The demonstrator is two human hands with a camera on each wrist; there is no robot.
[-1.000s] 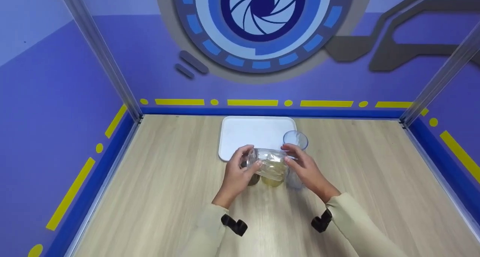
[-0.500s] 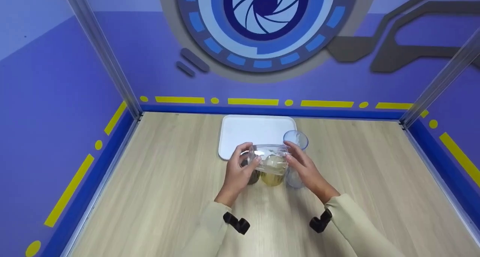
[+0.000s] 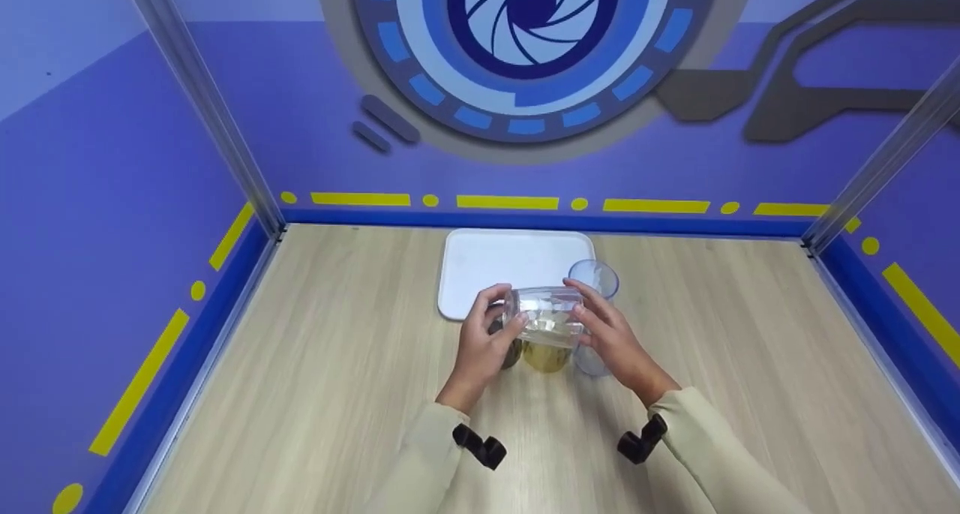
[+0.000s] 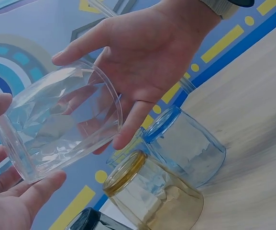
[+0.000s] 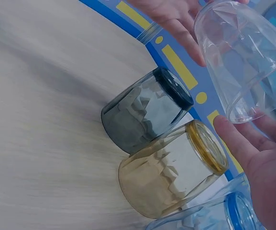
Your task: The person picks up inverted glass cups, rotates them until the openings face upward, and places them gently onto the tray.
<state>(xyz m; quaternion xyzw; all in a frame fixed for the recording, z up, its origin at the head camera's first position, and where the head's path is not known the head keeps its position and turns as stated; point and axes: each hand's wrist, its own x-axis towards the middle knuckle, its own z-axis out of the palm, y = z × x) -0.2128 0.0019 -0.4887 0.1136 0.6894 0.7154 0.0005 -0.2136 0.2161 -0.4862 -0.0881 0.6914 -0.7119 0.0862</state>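
Observation:
A clear faceted plastic cup [image 3: 546, 315] lies sideways in the air between both hands. My left hand [image 3: 480, 345] holds its base end with thumb and fingers; in the left wrist view some fingers [image 4: 42, 191] touch that end. At the rim end, my right hand [image 3: 619, 349] holds it, the thumb on the near side. Below stand a dark grey cup [image 5: 145, 110], an amber cup [image 5: 171, 170] and a blue cup [image 4: 185, 148] side by side, thick bases up. From the head, the held cup and hands partly cover them.
Behind the cups a white tray [image 3: 510, 263] lies near the back wall. A blue-tinted cup rim [image 3: 594, 278] overlaps the tray's right front corner in the head view. Patterned walls [image 3: 525, 176] enclose the wooden table [image 3: 337, 364] at the back and sides.
The clear cup has risen slightly in the head view, shifted a little right and become more level. My left hand has moved slightly right with it; both hands keep hold.

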